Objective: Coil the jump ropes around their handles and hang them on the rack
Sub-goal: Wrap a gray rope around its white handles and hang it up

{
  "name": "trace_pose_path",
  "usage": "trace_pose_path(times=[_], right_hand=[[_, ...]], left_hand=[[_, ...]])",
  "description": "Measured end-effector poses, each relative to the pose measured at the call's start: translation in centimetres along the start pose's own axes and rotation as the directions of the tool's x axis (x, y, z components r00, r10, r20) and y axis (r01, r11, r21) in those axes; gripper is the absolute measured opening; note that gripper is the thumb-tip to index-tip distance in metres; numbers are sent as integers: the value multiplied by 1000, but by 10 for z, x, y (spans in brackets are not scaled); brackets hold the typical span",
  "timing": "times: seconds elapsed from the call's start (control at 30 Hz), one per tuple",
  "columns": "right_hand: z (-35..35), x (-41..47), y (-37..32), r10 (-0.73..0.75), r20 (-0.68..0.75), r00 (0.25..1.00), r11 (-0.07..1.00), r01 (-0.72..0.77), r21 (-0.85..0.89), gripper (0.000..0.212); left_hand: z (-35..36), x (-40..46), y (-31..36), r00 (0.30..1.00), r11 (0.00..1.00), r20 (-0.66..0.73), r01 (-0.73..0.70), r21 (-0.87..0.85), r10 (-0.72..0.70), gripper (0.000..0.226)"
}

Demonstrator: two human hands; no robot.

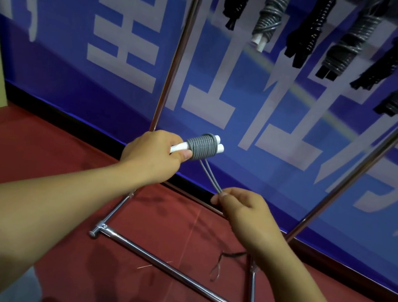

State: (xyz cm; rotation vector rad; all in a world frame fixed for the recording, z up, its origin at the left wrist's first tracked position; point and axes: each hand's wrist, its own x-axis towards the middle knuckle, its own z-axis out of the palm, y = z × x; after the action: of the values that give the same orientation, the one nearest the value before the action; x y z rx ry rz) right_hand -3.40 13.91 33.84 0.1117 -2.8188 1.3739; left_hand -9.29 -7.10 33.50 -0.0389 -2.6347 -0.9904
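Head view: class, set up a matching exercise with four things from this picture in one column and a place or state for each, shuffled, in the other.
Things
1. white handles
2. left hand
3. right hand
4. coiled ropes

Places or states
A. hanging from the rack
B. pinching two loose grey strands
C. wrapped in grey rope
D. gripping the handle ends

Pairs: 1-C, 2-D, 3-B, 4-A
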Motion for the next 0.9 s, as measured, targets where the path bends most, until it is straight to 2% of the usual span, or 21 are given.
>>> trace_pose_path(times=[0.1,0.23,0.33,0.53,0.7,0.77,0.9], right_hand=[[3,-7,-3,-145,-9,989,971,141,-192,28],[6,-11,2,-288,-25,957,890,258,-377,33],[9,-11,5,-373,46,927,815,351,-461,33],[24,-15,0,-414,167,895,738,437,-515,43],[21,-16,-2,-454,120,883,739,448,-503,41],[16,-16,0,-465,83,881,748,441,-495,39],[11,-18,5,-481,17,876,761,427,-489,24]], left_hand=[[2,-2,0,999,998,44,-14,56,11,24],[5,-6,-1,992,992,121,-47,114,33,25],[10,-7,-3,988,996,154,-36,84,22,25],[23,-4,-7,977,987,211,43,-156,-9,35],[27,-8,-11,974,997,218,-54,-47,63,25],[27,-8,-12,963,997,260,-75,-8,74,21],[25,-8,-12,945,995,312,-104,-9,101,24]])
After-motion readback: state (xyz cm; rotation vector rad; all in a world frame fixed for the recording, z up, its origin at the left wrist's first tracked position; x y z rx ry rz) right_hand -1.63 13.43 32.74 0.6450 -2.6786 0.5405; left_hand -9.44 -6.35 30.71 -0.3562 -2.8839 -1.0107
